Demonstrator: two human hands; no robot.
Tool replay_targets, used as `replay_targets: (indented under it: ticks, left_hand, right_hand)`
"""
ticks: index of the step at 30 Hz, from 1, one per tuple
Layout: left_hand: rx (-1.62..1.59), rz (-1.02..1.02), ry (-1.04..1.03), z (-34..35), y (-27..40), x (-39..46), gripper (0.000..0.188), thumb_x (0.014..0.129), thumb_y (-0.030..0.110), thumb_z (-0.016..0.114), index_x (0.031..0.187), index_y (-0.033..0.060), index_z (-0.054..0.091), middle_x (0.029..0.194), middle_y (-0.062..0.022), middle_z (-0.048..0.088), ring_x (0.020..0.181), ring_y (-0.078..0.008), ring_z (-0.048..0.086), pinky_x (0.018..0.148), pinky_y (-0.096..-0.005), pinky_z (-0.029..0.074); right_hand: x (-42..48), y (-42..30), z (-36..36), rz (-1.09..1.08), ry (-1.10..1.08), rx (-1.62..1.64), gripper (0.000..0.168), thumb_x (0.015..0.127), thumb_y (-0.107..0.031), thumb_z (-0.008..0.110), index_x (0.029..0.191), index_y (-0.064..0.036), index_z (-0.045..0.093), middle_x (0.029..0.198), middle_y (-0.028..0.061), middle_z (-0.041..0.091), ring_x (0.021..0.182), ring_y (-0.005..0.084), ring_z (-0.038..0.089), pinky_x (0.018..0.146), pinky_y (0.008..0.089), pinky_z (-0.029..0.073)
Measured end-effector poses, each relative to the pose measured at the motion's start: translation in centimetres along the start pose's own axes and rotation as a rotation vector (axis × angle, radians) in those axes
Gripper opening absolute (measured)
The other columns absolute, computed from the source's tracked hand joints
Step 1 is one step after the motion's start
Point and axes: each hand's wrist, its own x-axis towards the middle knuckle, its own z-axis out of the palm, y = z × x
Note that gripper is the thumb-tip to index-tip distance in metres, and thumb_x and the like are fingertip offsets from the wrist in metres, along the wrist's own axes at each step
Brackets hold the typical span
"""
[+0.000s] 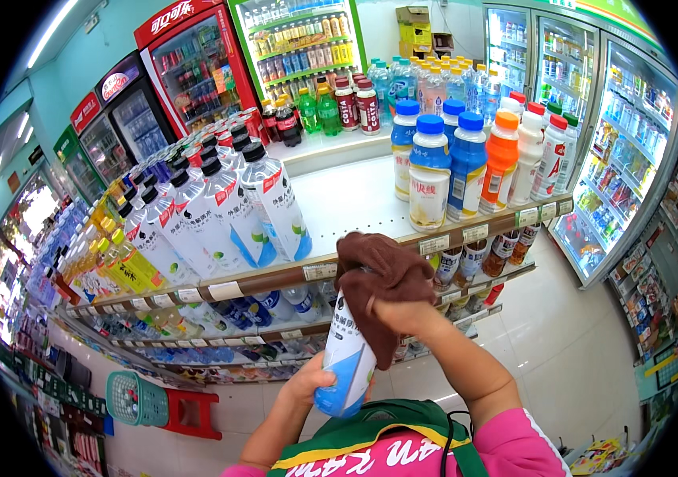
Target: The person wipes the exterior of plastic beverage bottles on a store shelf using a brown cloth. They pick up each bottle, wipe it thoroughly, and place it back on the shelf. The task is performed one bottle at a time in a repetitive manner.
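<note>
My left hand (310,380) grips the lower part of a white and blue drink bottle (345,366), tilted in front of my green apron. Over the bottle's top lies a brown cloth (384,277), which hides the cap and neck. My right hand (401,317) holds that cloth against the bottle's upper side; its fingers are partly covered by the fabric. Just beyond, the top shelf (348,200) has a bare white stretch with small holes near the front. Similar white bottles with black caps (276,208) stand to the left of it. Blue-capped milk drink bottles (429,179) stand to the right.
Price tags line the shelf's front edge (226,291), with more bottles on lower tiers. Behind are soda and coffee bottles (348,104) and glass-door coolers (619,143). A turquoise basket (136,398) and a red plastic stool (193,413) are on the floor at left.
</note>
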Motion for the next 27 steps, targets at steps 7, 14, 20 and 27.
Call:
replay_targets:
  ticks: [7, 14, 20, 27]
  left_hand:
    - [0.150, 0.245, 0.354, -1.6, -2.1, 0.6, 0.072, 0.091, 0.058, 0.032, 0.135, 0.0012, 0.027, 0.127, -0.0130, 0.047, 0.115, -0.0225, 0.048, 0.096, -0.0370, 0.040]
    - [-0.057, 0.170, 0.526, -0.6, -1.5, 0.9, 0.073, 0.091, 0.060, 0.020, 0.135, 0.0029, 0.032, 0.133, -0.0139, 0.042, 0.120, -0.0270, 0.044, 0.102, -0.0391, 0.035]
    - [-0.113, 0.364, 0.491, -2.0, -0.5, 1.9, 0.071, 0.092, 0.058, 0.020, 0.133, 0.0014, 0.034, 0.129, -0.0145, 0.047, 0.116, -0.0262, 0.049, 0.097, -0.0387, 0.041]
    - [0.001, 0.358, 0.437, -0.9, -0.8, 2.0, 0.069, 0.093, 0.056, 0.021, 0.134, 0.0020, 0.034, 0.131, -0.0133, 0.045, 0.119, -0.0249, 0.046, 0.101, -0.0379, 0.036]
  right_hand:
    - [-2.6, -0.6, 4.0, -0.277, -0.139, -0.227, 0.024, 0.085, -0.021, 0.048, 0.107, -0.019, 0.056, 0.097, 0.0109, 0.056, 0.091, 0.0279, 0.054, 0.080, 0.0370, 0.042]
    - [-6.2, -0.3, 6.3, -0.431, -0.115, -0.336, 0.034, 0.078, -0.019, 0.057, 0.112, -0.016, 0.058, 0.108, 0.0046, 0.058, 0.098, 0.0276, 0.055, 0.085, 0.0401, 0.042]
    - [-4.9, -5.3, 5.2, 0.049, -0.160, -0.187, 0.059, 0.061, -0.026, 0.074, 0.098, 0.009, 0.044, 0.094, 0.0207, 0.051, 0.089, 0.0348, 0.055, 0.072, 0.0379, 0.046]
    - [-6.4, -4.2, 5.7, 0.166, -0.087, -0.023, 0.098, 0.055, -0.023, 0.077, 0.127, 0.012, 0.021, 0.106, 0.0286, 0.047, 0.097, 0.0416, 0.052, 0.087, 0.0413, 0.044]
